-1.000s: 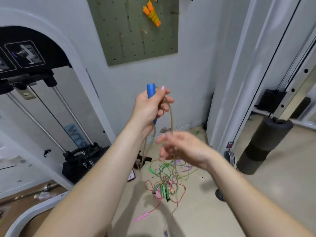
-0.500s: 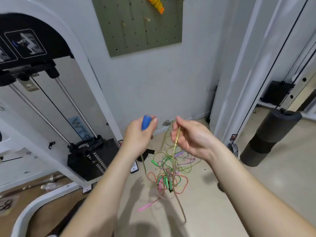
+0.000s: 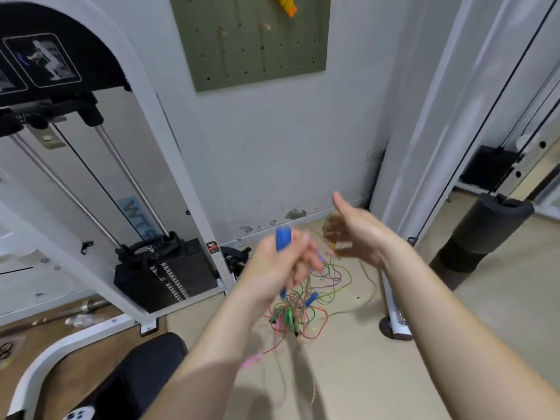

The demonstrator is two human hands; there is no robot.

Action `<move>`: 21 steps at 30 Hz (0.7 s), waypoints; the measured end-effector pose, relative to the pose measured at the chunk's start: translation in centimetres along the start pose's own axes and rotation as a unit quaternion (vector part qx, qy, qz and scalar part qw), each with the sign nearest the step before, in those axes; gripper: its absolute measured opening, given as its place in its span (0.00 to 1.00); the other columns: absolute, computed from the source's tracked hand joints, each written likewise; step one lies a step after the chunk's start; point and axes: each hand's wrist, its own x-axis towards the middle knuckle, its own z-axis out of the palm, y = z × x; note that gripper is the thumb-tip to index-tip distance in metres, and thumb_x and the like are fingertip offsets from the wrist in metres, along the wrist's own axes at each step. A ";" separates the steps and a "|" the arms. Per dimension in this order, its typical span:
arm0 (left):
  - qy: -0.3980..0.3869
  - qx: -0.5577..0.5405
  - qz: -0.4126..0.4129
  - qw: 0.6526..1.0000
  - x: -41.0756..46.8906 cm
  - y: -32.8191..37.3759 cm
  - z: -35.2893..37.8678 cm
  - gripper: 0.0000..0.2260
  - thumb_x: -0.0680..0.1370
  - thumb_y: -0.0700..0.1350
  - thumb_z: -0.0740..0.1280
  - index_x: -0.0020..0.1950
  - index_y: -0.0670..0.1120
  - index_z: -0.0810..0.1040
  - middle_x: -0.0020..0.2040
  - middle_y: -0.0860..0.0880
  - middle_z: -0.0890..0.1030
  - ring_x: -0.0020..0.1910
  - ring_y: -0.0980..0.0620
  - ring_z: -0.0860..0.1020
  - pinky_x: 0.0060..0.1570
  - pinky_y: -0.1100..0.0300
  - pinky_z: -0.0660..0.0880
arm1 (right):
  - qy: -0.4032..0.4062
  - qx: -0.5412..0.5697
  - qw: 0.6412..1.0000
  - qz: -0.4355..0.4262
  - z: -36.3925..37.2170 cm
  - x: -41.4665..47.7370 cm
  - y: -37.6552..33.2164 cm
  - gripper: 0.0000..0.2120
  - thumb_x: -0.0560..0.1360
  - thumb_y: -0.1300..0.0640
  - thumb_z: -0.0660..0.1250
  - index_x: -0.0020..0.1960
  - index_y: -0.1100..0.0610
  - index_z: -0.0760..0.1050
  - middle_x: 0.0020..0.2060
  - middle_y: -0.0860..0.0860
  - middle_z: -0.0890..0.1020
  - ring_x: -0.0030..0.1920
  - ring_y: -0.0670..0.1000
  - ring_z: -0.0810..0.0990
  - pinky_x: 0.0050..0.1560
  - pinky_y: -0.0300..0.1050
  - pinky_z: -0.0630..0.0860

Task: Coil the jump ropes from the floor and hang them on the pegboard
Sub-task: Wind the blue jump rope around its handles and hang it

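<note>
Single view: head-worn wide-angle lens, well above floor (image 3: pixel 500 298), tilted forward and down. Near field: left hand (image 3: pixel 272 268) and right hand (image 3: pixel 360 234) close at frame centre, forearms (image 3: pixel 212 344) entering from bottom edge. Far field: olive-green perforated pegboard (image 3: pixel 272 56) top centre; tangle of thin coloured jump ropes (image 3: pixel 303 310) lower centre.

My left grip (image 3: pixel 281 263) holds a blue-handled jump rope (image 3: pixel 283 239) upright, its tan cord (image 3: pixel 313 392) trailing down. Below, tangled colourful ropes (image 3: pixel 306 312) lie on the floor (image 3: pixel 454 313); the green pegboard (image 3: pixel 251 53) is above.
</note>
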 end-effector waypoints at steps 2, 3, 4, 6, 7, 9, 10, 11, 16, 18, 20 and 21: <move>0.032 -0.105 0.001 0.994 2.2 2.2 0.6 0.11 0.82 0.44 0.58 0.43 0.41 0.74 0.29 0.48 0.80 0.20 0.57 0.66 0.18 0.68 0.58 | -0.002 -0.030 0.999 -0.014 -0.5 -1.0 2.3 0.32 0.76 0.34 0.57 0.51 0.64 0.78 0.44 0.57 0.82 0.43 0.55 0.80 0.37 0.45 0.79; 0.039 -0.140 -0.006 0.989 3.3 2.9 1.0 0.11 0.82 0.44 0.58 0.44 0.40 0.73 0.29 0.48 0.80 0.19 0.57 0.66 0.18 0.68 0.58 | 0.012 -0.048 0.998 -0.039 -0.8 -1.3 3.1 0.35 0.76 0.34 0.57 0.53 0.67 0.78 0.46 0.60 0.83 0.45 0.58 0.82 0.38 0.45 0.78; 0.042 -0.160 -0.015 0.986 4.2 3.4 1.3 0.10 0.82 0.43 0.59 0.44 0.40 0.73 0.28 0.48 0.80 0.19 0.57 0.66 0.18 0.69 0.58 | 0.036 -0.061 0.995 -0.070 -1.4 -1.2 3.7 0.37 0.76 0.33 0.57 0.52 0.69 0.78 0.47 0.63 0.83 0.44 0.60 0.82 0.41 0.48 0.78; 0.043 -0.181 -0.031 0.982 5.4 4.1 1.9 0.09 0.81 0.43 0.59 0.46 0.40 0.74 0.29 0.48 0.80 0.20 0.57 0.66 0.18 0.69 0.57 | 0.096 -0.103 0.983 -0.120 -2.5 -1.4 4.1 0.40 0.71 0.28 0.56 0.47 0.68 0.79 0.47 0.61 0.84 0.45 0.54 0.81 0.51 0.57 0.78; 0.037 -0.193 -0.034 0.980 5.7 4.5 2.2 0.09 0.81 0.43 0.59 0.47 0.40 0.75 0.29 0.47 0.80 0.20 0.57 0.67 0.18 0.69 0.58 | 0.117 -0.129 0.975 -0.139 -3.1 -1.6 4.1 0.41 0.71 0.27 0.55 0.47 0.66 0.80 0.48 0.58 0.85 0.48 0.52 0.82 0.55 0.59 0.78; 0.020 -0.218 -0.032 0.975 6.3 5.4 2.7 0.08 0.81 0.43 0.59 0.49 0.40 0.76 0.30 0.47 0.80 0.21 0.57 0.67 0.18 0.70 0.59 | 0.141 -0.131 0.968 -0.161 -4.2 -1.7 4.3 0.39 0.74 0.30 0.55 0.51 0.67 0.79 0.49 0.59 0.84 0.50 0.54 0.82 0.57 0.59 0.77; 0.012 -0.232 -0.030 0.972 6.6 5.8 3.0 0.08 0.81 0.43 0.59 0.50 0.41 0.76 0.30 0.47 0.80 0.21 0.57 0.67 0.18 0.70 0.59 | 0.130 -0.110 0.972 -0.161 -4.5 -1.8 4.5 0.35 0.76 0.33 0.56 0.52 0.66 0.80 0.49 0.60 0.84 0.51 0.55 0.82 0.56 0.58 0.78; 0.003 -0.244 -0.030 0.969 6.7 6.2 3.2 0.08 0.81 0.42 0.60 0.51 0.41 0.76 0.31 0.47 0.80 0.21 0.57 0.67 0.18 0.70 0.59 | 0.094 -0.072 0.980 -0.158 -4.3 -2.1 4.7 0.27 0.78 0.38 0.58 0.54 0.60 0.80 0.51 0.59 0.83 0.52 0.54 0.81 0.55 0.55 0.79; -0.039 -0.252 -0.033 0.966 6.7 7.5 3.7 0.08 0.81 0.42 0.60 0.52 0.40 0.76 0.32 0.47 0.81 0.22 0.58 0.67 0.19 0.71 0.59 | -0.134 -0.048 0.977 -0.158 -1.3 -0.8 7.4 0.15 0.77 0.63 0.67 0.61 0.51 0.75 0.46 0.51 0.79 0.44 0.47 0.75 0.42 0.39 0.75; -0.033 -0.253 -0.032 0.966 6.7 7.6 3.2 0.08 0.81 0.42 0.60 0.52 0.40 0.76 0.32 0.47 0.80 0.21 0.58 0.66 0.19 0.71 0.59 | -0.141 -0.090 0.969 -0.183 -0.1 -0.2 8.3 0.06 0.75 0.62 0.70 0.48 0.52 0.80 0.35 0.46 0.77 0.36 0.45 0.71 0.36 0.37 0.68; -0.022 -0.262 -0.024 0.965 6.7 7.7 2.5 0.08 0.81 0.42 0.60 0.52 0.40 0.77 0.31 0.48 0.80 0.20 0.58 0.65 0.18 0.71 0.59 | -0.138 -0.087 0.972 -0.169 0.2 0.4 9.2 0.09 0.75 0.59 0.71 0.37 0.51 0.81 0.29 0.43 0.74 0.32 0.44 0.68 0.33 0.35 0.66; -0.014 -0.269 -0.019 0.963 6.7 7.9 2.1 0.08 0.81 0.42 0.60 0.52 0.40 0.77 0.31 0.48 0.79 0.20 0.59 0.64 0.18 0.71 0.58 | -0.138 -0.082 0.976 -0.149 0.0 0.5 9.7 0.10 0.75 0.59 0.71 0.35 0.51 0.80 0.29 0.43 0.74 0.31 0.43 0.68 0.33 0.35 0.66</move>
